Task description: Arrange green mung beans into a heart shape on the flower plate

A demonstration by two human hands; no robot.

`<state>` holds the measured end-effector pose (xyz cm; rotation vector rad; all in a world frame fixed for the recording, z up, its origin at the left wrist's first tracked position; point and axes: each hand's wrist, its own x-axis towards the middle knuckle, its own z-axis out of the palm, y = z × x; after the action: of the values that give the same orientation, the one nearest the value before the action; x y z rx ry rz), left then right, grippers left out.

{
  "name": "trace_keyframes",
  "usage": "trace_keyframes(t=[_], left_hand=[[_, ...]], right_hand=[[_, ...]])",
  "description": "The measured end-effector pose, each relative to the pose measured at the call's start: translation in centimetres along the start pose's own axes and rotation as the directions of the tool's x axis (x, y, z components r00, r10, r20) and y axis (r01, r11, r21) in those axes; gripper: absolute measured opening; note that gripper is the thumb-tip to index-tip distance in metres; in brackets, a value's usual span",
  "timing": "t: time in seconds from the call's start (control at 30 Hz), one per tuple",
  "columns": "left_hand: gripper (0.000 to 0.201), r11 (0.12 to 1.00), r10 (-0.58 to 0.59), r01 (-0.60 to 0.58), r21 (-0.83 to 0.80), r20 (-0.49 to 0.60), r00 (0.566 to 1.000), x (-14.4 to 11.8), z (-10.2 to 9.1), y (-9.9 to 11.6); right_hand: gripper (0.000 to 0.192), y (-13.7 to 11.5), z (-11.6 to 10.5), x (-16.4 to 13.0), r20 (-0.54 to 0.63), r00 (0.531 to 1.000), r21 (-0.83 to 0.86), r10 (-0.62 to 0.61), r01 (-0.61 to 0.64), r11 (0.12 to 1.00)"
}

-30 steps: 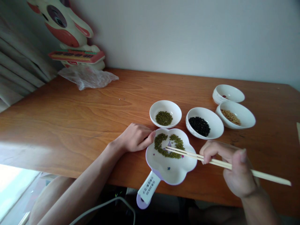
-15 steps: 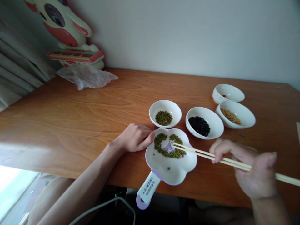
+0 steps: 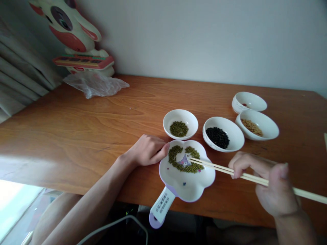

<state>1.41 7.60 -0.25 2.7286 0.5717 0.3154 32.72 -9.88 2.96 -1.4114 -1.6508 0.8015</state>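
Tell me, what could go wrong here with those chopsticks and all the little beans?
The flower-shaped dish sits at the table edge with its handle hanging over, so a hard push from the chopsticks might tip it, though the left hand steadies its rim. The green beans are small and round; one could slip out and roll off.

Chopsticks: rear ends cut off by right picture edge; middle hidden inside right hand.
Toy figure: head cut off at top edge.
Dish handle: printed label too small to read.
Farthest bowl: one small reddish item inside, too small to identify.
Pale object: cropped at right edge, unidentifiable.
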Motion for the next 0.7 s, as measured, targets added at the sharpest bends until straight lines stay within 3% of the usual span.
trace_keyframes(t=[0.4,0.53,0.7], left_hand=[[0.046,1.0,0.009,-0.009,0.005,-0.007,1.0,0.0,0.0,0.0],[0.046,1.0,0.014,-0.014,0.016,-0.012,1.0,-0.1,0.0,0.0],[0.045,1.0,0.022,-0.022,0.006,-0.005,1.0,0.0,0.0,-0.1]], right_hand=[[0.092,-0.9,-0.6,0.0,-0.062,0.998,0.035,0.035,-0.032,0.999],[0.094,-0.6,-0.8,-0.2,-0.02,0.998,0.011,0.068,-0.067,0.998],[0.091,-0.2,-0.5,0.3,0.043,0.999,0.011,0.018,-0.019,1.0]])
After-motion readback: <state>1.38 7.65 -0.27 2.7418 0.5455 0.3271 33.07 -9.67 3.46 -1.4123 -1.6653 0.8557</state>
